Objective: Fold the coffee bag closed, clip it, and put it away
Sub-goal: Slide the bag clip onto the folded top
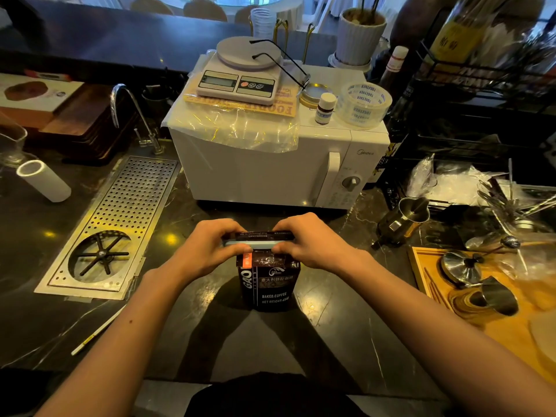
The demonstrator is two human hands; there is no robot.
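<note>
The coffee bag (pixel 268 281) stands upright on the dark surface (pixel 331 341), near the middle, in front of the white microwave (pixel 270 164); its top is folded over, and a pale blue clip (pixel 249 243) lies along the fold; the left hand (pixel 207 251) has its grip clenched on the clip's left end; the right hand (pixel 313 245) pinches the right end of fold and clip.

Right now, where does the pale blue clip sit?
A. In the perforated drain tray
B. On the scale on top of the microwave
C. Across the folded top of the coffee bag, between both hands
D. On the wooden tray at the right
C: the pale blue clip lies across the folded top of the coffee bag, with the left hand and right hand holding its ends.
</note>
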